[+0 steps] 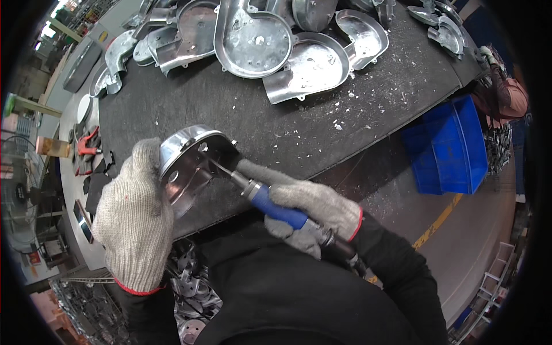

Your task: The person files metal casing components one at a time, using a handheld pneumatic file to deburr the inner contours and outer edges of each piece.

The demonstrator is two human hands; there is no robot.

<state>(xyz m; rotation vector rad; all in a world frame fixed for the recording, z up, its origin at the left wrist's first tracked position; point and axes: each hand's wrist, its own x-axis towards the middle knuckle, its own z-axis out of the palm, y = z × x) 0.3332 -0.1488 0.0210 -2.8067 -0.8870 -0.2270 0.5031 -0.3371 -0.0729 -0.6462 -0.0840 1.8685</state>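
Note:
My left hand [135,215], in a grey knit glove, grips the left side of a shiny cast metal housing [187,144]. The housing is tilted, its hollow side turned toward me, with holes showing in its wall. In my right hand [322,210], also gloved, is a blue and silver air die grinder [279,210]. Its thin bit points up and left into the hollow of the housing; whether the tip touches the metal I cannot tell. The right index finger stretches forward along the tool, and the other fingers wrap round its body.
More cast housings [313,66] lie across the far side of the dark work mat [201,98], with metal chips scattered near them. A red-handled tool [87,142] and a phone [83,221] are at the left. Blue bins [448,149] stand on the right; a person [503,95] is beyond.

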